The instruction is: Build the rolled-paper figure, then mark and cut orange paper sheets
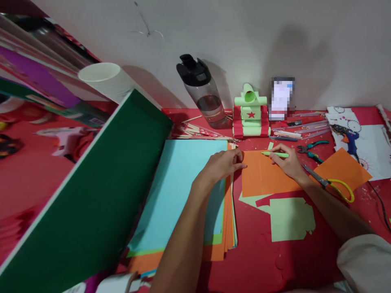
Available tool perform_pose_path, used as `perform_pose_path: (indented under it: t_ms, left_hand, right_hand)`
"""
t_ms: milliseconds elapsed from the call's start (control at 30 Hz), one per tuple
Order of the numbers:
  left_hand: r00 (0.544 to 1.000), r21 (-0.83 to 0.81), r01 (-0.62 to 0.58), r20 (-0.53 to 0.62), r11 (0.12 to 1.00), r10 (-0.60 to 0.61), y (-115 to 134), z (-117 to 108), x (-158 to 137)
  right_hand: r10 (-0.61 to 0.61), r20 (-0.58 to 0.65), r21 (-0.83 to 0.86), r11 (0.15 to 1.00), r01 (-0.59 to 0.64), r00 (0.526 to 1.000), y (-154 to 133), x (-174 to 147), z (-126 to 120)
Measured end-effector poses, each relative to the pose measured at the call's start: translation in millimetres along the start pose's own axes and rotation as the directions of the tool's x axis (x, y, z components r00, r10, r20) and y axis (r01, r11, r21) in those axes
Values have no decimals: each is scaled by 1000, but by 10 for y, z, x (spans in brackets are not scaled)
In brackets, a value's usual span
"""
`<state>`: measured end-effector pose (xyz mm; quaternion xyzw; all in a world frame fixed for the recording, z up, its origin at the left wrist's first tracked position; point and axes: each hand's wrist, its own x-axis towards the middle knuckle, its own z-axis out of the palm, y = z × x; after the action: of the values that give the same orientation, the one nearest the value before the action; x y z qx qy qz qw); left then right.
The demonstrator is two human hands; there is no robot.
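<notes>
My right hand (287,162) is closed around a light green pen (279,154), its tip touching an orange paper sheet (275,175) near the top edge. A faint vertical line or crease runs down this sheet. At the sheet's left edge, my left hand (224,162) has its fingers curled, with thumb and fingertip on the paper. Under my left forearm lies a stack of coloured paper (183,175), light blue on top. A cut pale green paper piece (291,219) lies below the orange sheet, and other green scraps peek out from under it.
Yellow-handled scissors (340,189) lie across another orange sheet (348,169), near green-handled pliers (314,150) and a blue glue gun (351,138). Along the wall stand a water bottle (207,97), a green-and-red paper model (251,114) and a phone (281,99). A green board (91,183) leans at left.
</notes>
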<state>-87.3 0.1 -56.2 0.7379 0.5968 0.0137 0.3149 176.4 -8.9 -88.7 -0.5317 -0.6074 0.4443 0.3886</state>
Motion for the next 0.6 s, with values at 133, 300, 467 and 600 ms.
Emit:
perform_pose_path:
  t_ms: [133, 300, 467, 600]
  left_hand:
    - [1000, 0, -2, -2, 1000, 2, 0, 0, 1]
    - [1000, 1, -6, -8, 1000, 6, -22, 16, 16]
    - [1000, -1, 1, 2, 1000, -1, -35, 25, 21]
    - [1000, 1, 2, 11, 1000, -2, -26, 18, 15]
  right_hand:
    - [7, -4, -18, 1000, -7, 1000, 43, 19, 0]
    - [9, 19, -62, 998, -7, 1000, 24, 14, -9]
    - [13, 30, -70, 997, -11, 999, 28, 9, -10]
    - [7, 37, -64, 998, -4, 999, 35, 8, -3]
